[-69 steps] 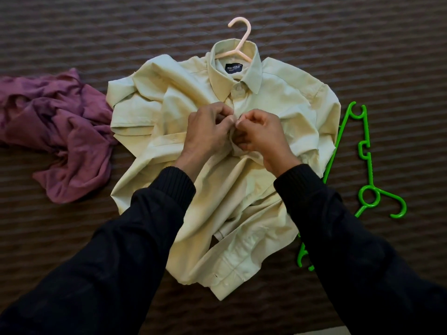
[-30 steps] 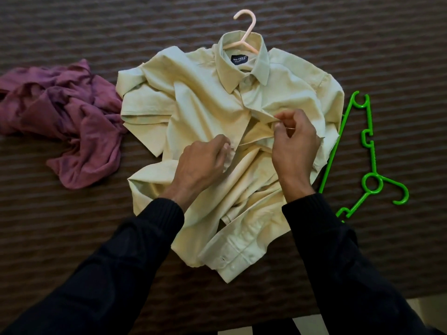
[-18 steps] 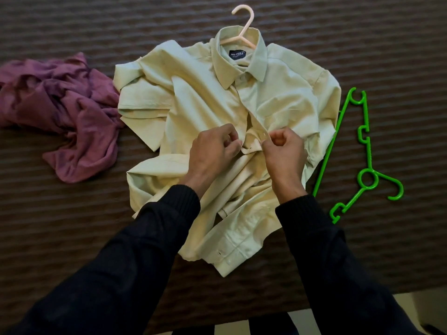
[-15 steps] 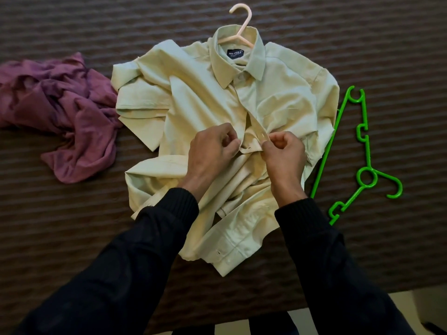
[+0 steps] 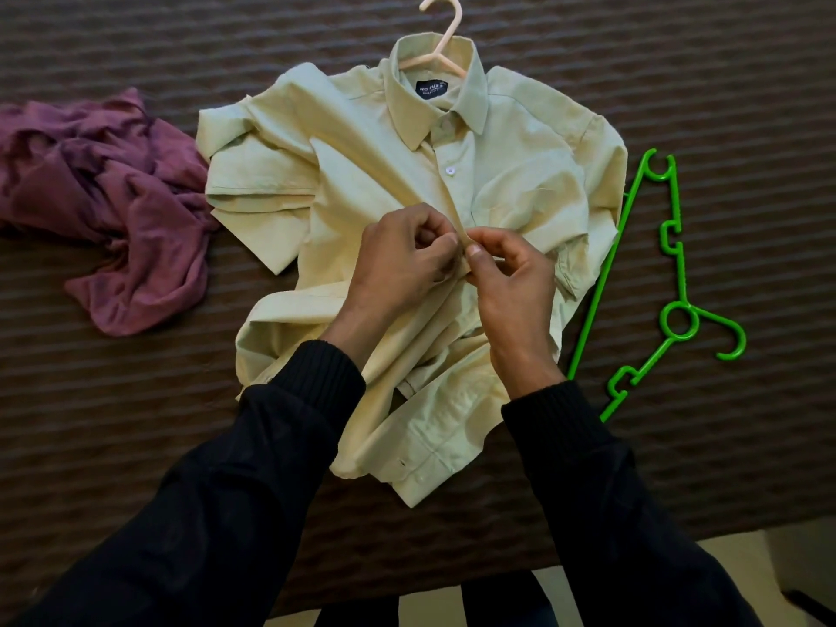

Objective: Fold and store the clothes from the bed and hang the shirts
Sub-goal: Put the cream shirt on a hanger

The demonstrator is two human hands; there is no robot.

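both hands have come back together at the middle of the shirt point(image 5: 520, 183): a second ago the right hand point(image 5: 513, 282) was out to the right, lifting the edge of the front panel, and the left hand point(image 5: 402, 260) sat lower and apart from it. now the two meet thumb to thumb on the front strip, just below the one white button point(image 5: 449, 171) that shows fastened under the collar. the left fingers point(image 5: 445, 239) are curled and pinch the strip from the left; the right fingers point(image 5: 475, 251) are curled too and pinch it from the right. i judge that this is the next button going in, though the button itself is hidden under the thumbs. the shirt lies face up on the bed point(image 5: 724, 61), its collar far from the person and threaded on the pink hanger point(image 5: 445, 36), whose hook pokes out past the collar. the lower part near the person is crumpled and looks unbuttoned, so more fastening seems to be left before it can hang. the green hanger point(image 5: 669, 273) lies bare just right of the shirt, and the purple cloth point(image 5: 117, 205) sits bunched to the left, not yet folded.
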